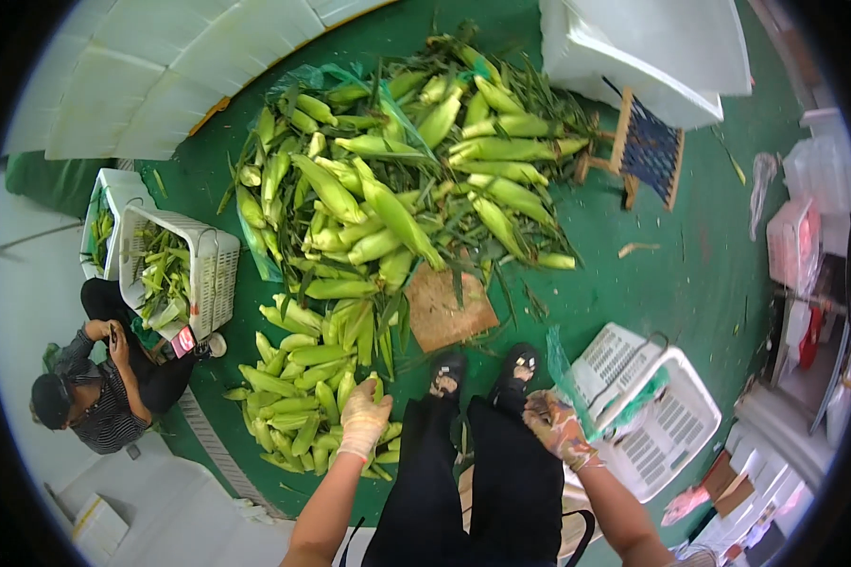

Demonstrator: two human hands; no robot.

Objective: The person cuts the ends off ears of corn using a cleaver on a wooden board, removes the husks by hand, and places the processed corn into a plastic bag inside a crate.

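My left hand (364,423), in a pale glove, is over the right side of a smaller heap of green-husked corn (291,383). Its fingers are closed around an ear of corn (376,386), whose tip shows past them. My right hand (556,430) wears a patterned glove and hangs beside my right shoe, next to a white plastic basket (633,416). Those fingers are curled in, and anything inside them is hidden. Ahead of my feet spreads a larger heap of corn (388,180), with loose leaves and green netting among the ears.
A brown board (449,307) lies before my shoes. A folding stool (648,146) stands at the far right near a white foam box (643,57). To the left, a person (104,378) sits beside a white crate (184,265) holding husk leaves. The floor (671,255) is green.
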